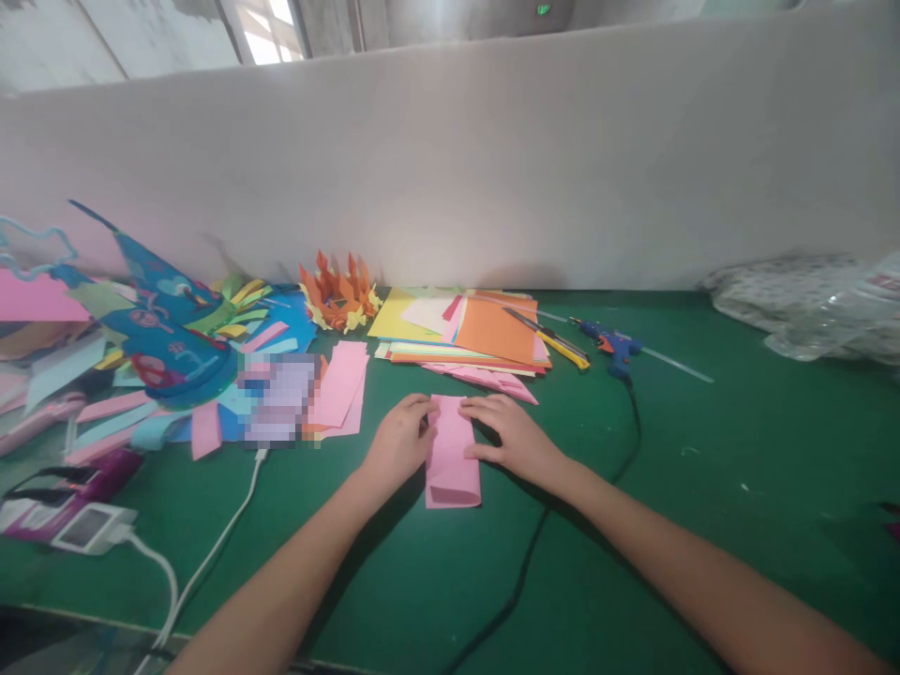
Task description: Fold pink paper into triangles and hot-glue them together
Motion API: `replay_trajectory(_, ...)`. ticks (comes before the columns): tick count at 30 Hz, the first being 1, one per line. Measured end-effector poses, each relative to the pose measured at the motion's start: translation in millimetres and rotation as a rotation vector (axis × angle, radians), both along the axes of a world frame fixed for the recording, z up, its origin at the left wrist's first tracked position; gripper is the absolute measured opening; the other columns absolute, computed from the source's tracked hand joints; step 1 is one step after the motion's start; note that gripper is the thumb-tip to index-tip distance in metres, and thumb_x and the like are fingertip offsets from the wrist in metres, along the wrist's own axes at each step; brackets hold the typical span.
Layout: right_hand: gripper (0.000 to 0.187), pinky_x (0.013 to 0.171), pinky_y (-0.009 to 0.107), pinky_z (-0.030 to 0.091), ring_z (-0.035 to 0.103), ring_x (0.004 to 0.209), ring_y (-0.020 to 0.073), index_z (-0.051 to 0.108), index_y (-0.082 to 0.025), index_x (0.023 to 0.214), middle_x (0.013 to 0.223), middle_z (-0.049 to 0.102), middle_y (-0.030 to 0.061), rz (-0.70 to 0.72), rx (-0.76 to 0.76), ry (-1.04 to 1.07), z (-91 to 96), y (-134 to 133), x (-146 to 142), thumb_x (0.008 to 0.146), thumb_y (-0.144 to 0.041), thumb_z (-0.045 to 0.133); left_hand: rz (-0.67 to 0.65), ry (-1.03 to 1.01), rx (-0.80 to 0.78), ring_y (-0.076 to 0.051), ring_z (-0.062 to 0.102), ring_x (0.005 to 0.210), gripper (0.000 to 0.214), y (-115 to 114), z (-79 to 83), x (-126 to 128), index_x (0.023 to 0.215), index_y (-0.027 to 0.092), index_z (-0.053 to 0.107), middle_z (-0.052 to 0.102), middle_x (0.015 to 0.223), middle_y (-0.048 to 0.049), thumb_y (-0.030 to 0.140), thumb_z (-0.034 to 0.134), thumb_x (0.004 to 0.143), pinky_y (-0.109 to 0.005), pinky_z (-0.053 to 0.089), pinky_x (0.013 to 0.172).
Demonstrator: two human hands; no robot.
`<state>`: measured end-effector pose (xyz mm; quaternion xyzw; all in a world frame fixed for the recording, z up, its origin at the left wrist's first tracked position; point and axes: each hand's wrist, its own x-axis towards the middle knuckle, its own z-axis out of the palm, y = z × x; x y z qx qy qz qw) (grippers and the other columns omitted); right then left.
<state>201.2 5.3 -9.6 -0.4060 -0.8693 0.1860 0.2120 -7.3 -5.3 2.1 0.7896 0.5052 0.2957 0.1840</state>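
A folded strip of pink paper (452, 455) lies on the table in front of me, its near end bulging slightly open at the fold. My left hand (402, 433) grips its left edge, with the fingers curled and the thumb at the side. On the opposite edge, my right hand (517, 436) holds the paper with its fingertips near the top corner and its thumb lower down. Just beyond the strip lie folded pink paper pieces (502, 382) at the foot of a stack of coloured paper (496, 328).
On the stack rests a yellow utility knife (562, 347); right of it lies a blue glue gun (613, 349), its black cord crossing the green table (703, 469). At left are an orange paper crown (341, 295), blue cone hats (169, 352), pink sheets (339, 389) and a white cable (235, 516).
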Motion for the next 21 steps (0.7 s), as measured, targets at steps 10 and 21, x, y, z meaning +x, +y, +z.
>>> replay_trajectory(10, 0.084, 0.102, 0.045, 0.032, 0.036, 0.125, 0.0309, 0.044, -0.021, 0.136, 0.144, 0.037, 0.0092, 0.073, -0.131, -0.197, 17.6, -5.7, 6.1, 0.066, -0.059, 0.069, 0.0, -0.055, -0.083, -0.012, 0.059, 0.071, 0.027, 3.3, -9.3, -4.6, 0.096, 0.014, 0.065, 0.06, 0.104, -0.0079, 0.003, 0.053, 0.074, -0.028, 0.051, 0.074)
replay_trajectory(21, 0.097, 0.102, 0.047, 0.031, 0.032, 0.127, 0.0335, 0.034, -0.021, 0.141, 0.147, 0.03, 0.0117, 0.092, -0.14, -0.232, 17.5, -10.3, 5.6, 0.062, -0.064, 0.068, -0.002, -0.029, -0.079, -0.015, 0.06, 0.078, 0.025, 3.1, -7.8, -5.6, 0.095, 0.015, 0.065, 0.06, 0.104, -0.0085, 0.007, 0.052, 0.075, -0.03, 0.051, 0.077)
